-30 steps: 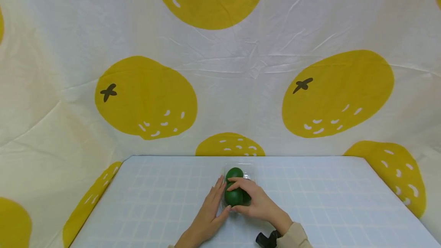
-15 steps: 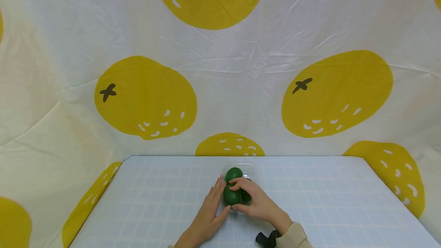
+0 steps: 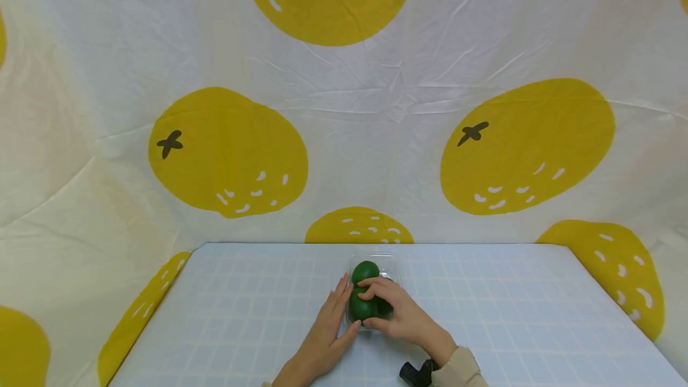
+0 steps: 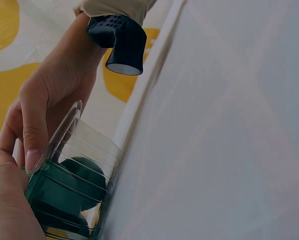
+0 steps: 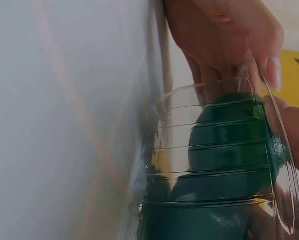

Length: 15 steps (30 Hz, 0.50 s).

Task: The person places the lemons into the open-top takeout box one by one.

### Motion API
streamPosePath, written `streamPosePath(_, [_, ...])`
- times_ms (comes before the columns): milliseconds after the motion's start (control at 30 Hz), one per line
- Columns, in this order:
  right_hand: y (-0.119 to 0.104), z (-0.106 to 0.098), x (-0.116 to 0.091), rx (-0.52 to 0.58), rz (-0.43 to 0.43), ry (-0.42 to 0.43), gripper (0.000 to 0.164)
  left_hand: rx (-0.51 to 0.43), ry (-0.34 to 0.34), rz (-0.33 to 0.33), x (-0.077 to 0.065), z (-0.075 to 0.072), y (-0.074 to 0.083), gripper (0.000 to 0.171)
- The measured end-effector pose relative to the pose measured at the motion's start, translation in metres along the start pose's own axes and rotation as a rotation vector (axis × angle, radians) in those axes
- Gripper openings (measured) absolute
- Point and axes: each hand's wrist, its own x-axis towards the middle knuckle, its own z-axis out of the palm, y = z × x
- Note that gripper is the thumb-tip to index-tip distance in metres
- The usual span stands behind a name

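A clear plastic box [image 3: 395, 263] with ribbed walls [image 5: 174, 131] stands on the table. Inside are smooth, dark green, rounded fruits: a far one [image 3: 365, 271], a near one [image 3: 361, 306] and another [image 3: 384, 309] partly under my right hand. My left hand [image 3: 325, 330] lies along the box's left side, its fingers straight, the thumb at the near left corner. My right hand [image 3: 404, 313] reaches over the box and grips the near fruit, fingertips on top and thumb at the near side. In the left wrist view the right fingers bend down over the box's rim [image 4: 69, 120].
The table [image 3: 516, 309] has a pale blue checked cover. Behind it hangs a white cloth [image 3: 371, 154] printed with large yellow fruits. A black wrist camera [image 3: 417, 374] sits on the right wrist beside a beige sleeve [image 3: 460, 368].
The near green fruit has shifted slightly left under my right fingers, which have moved a little with it. My left hand and the box have stayed in place.
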Motion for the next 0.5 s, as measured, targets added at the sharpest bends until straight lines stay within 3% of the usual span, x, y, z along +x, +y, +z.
streamPosePath(233, [0.025,0.008,-0.006,-0.074,-0.022,-0.021,0.019,-0.001,-0.011,0.004,0.001,0.000,0.000,0.068])
streamPosePath(500, [0.027,0.008,-0.008,-0.155,0.000,-0.026,0.024,0.009,-0.004,0.013,0.000,0.001,0.001,0.067])
